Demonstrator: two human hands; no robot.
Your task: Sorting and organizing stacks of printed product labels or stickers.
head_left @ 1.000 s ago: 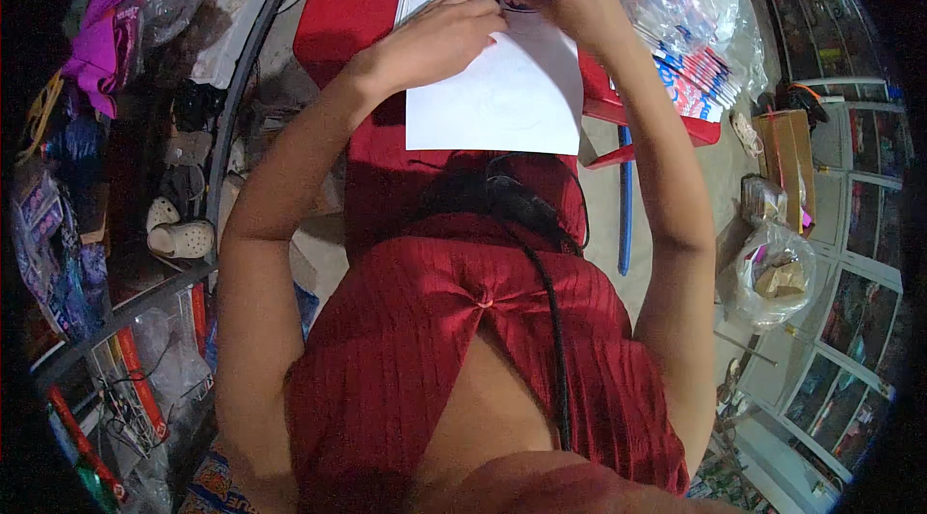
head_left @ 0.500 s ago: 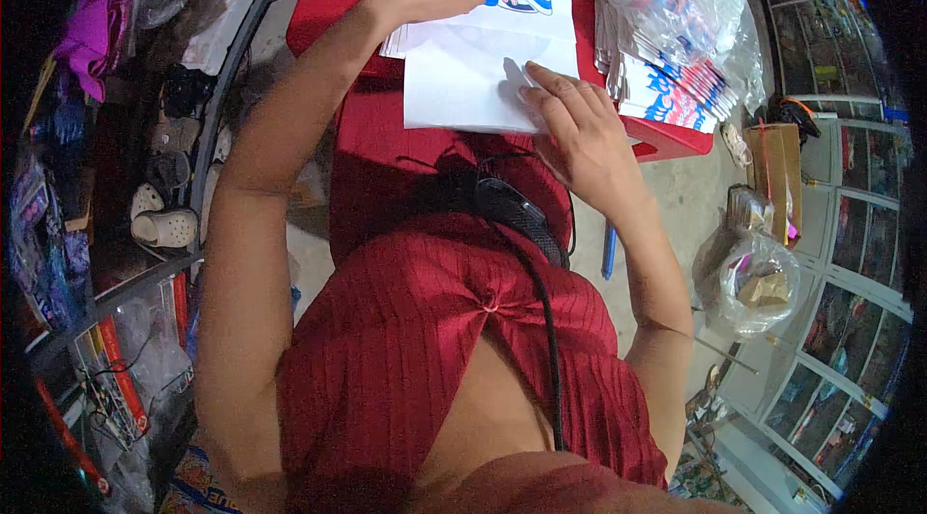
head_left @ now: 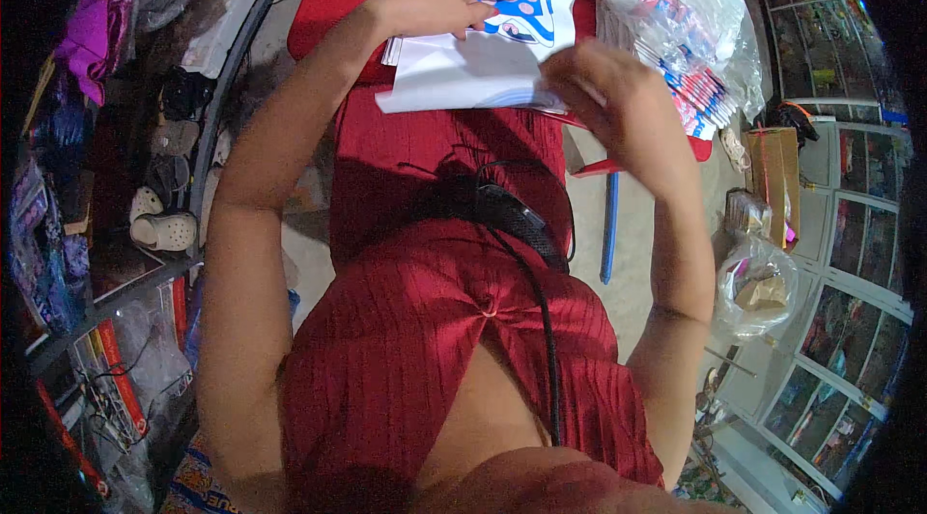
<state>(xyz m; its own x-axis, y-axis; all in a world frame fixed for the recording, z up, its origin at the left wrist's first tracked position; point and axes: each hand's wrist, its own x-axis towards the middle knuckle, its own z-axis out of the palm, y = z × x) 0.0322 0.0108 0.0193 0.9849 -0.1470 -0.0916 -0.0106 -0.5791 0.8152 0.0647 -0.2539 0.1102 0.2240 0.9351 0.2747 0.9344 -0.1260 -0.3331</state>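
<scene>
Tabletop (head_left: pixel 333 12), red, carries the work and shows first at the left, beyond the person's lap. The left hand (head_left: pixel 454 4) lies palm down with its fingers spread, grasping nothing and bearing on the upper part of the white sheet (head_left: pixel 444 60). Layered paper edges (head_left: pixel 393 51) show below the sheet's left side. Work status, judged from the present position: the sheet is laid out and steadied, and the fold at its near end appears only part made. The near flap (head_left: pixel 454 94) stands raised and curved over the lap, neither pressed flat nor visibly creased along its edge, so the fold and its crease appear to remain. The sheet is thin, white and slightly wavy; its blue print (head_left: pixel 531 17) with pink round spots is partly covered by the left hand, and a faint bluish pattern shows on the flap toward its right end. The right hand (head_left: pixel 613 80), blurred, is at that end with its fingers bent; whether they pinch the paper cannot be told. Farther right, just beside the sheet, lies a clear plastic-covered bundle (head_left: pixel 681 31) of red-and-blue printed pieces.
</scene>
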